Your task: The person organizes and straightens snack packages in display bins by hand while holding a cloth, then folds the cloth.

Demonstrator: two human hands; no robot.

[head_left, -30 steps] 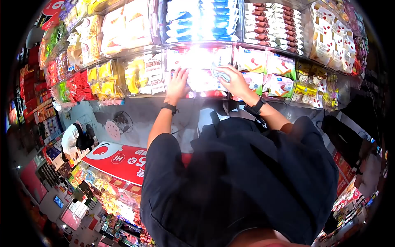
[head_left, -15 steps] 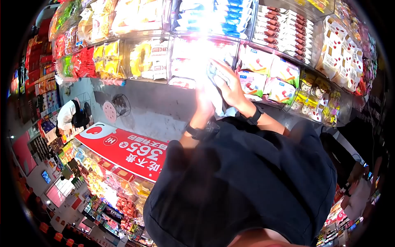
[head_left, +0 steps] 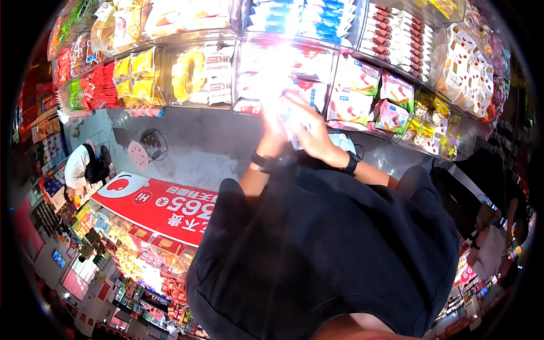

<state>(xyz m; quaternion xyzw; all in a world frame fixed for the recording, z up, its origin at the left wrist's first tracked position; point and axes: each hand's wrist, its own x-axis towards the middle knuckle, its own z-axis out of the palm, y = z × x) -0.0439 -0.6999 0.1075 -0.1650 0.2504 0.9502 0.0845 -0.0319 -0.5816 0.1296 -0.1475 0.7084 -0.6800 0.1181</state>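
Under strong glare, my left hand and my right hand are close together in front of the lower shelf bins. A whitish, crumpled-looking item is between them; its kind is washed out by the light. My right fingers are bent round it from the right. The left fingers close in from the other side, their tips lost in the brightness. Behind the hands is a bin of red-and-white packets. Pink-and-white snack packs fill the bin right of my right hand.
Blue-wrapped snacks and brown-and-white bars fill the upper bins. Yellow packets are at the left. A red sign tops a counter to my left. One person bends over further left; another is at right.
The view has shifted slightly, and the shelves and sign appear further left. My hands have come closer together round the whitish item, and less of it hangs below them.
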